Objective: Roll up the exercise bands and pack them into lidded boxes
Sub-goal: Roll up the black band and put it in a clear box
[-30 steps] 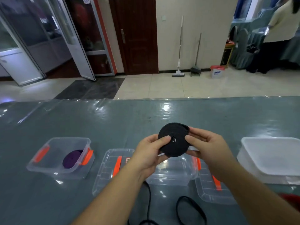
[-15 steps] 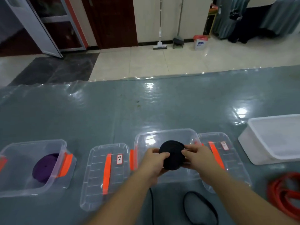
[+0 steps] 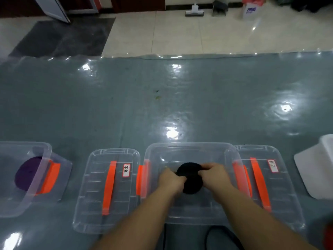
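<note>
Rolled black band (image 3: 189, 179) gripped from both sides, inside the open clear box (image 3: 191, 150). Left hand (image 3: 170, 179) and right hand (image 3: 214, 175) fingers curled on the roll. Loose lids (image 3: 110, 188) flanking the box on the tabletop (image 3: 162, 105).

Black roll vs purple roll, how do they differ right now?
The black roll is gripped by the left hand and right hand inside the middle box; the purple roll lies untouched in the left box. Colour differs. Both are coiled discs in clear, lidless boxes.
</note>
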Motion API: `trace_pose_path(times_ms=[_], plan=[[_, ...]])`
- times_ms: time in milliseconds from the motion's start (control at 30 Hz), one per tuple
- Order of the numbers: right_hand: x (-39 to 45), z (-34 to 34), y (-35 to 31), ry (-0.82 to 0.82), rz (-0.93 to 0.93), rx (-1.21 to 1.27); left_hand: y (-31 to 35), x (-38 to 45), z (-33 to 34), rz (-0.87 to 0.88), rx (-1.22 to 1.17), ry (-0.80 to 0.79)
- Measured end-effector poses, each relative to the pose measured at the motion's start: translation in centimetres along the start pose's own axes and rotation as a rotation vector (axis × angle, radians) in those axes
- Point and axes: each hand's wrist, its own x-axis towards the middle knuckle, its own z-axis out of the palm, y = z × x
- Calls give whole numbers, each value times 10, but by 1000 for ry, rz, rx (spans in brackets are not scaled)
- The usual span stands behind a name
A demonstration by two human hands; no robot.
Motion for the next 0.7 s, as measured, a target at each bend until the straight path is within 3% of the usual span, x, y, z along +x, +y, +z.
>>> trace_pose_path(times_ms=[700], plan=[[24,9,9,65,25,-89,10,9,-7,-2,74,121]])
